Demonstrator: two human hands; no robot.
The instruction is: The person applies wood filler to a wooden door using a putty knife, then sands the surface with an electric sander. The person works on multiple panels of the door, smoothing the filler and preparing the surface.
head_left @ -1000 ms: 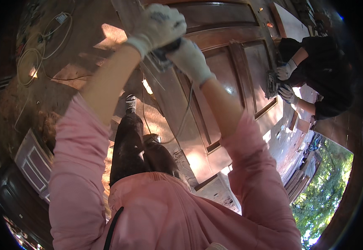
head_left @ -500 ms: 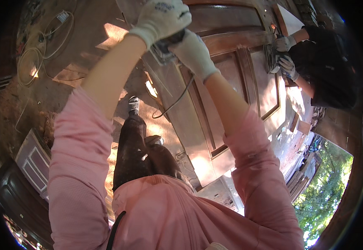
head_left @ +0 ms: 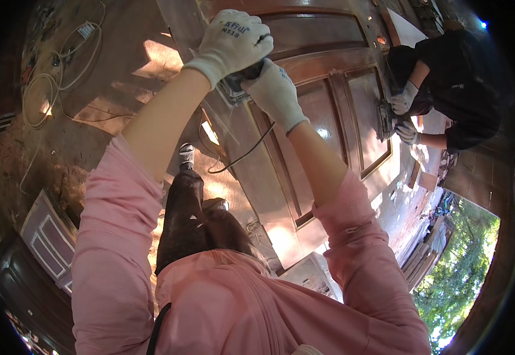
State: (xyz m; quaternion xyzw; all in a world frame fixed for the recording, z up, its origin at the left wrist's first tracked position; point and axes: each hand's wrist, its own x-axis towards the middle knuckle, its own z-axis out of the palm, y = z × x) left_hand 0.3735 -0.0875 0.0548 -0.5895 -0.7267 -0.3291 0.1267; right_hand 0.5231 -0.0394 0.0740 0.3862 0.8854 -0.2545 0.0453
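A brown panelled wooden door (head_left: 262,183) lies flat in front of me. At its left edge both my hands, in white work gloves, grip a power sander (head_left: 232,93) with a dark body and a flat square base. My left hand (head_left: 235,44) is closed over its top. My right hand (head_left: 274,92) closes round the near right side, hiding much of the body. A dark cord (head_left: 251,151) hangs from the tool in a loop across the door's edge.
Across the door a co-worker in black presses another sander (head_left: 383,120) on it with gloved hands (head_left: 404,99). A coiled pale cable (head_left: 39,100) lies on the floor at left. Other door panels (head_left: 49,245) lean at lower left. Boards (head_left: 426,251) lie at right.
My hands and the sander have come slightly nearer along the door's left edge, both still gripping. The co-worker's hands and sander have also moved nearer on the far side.
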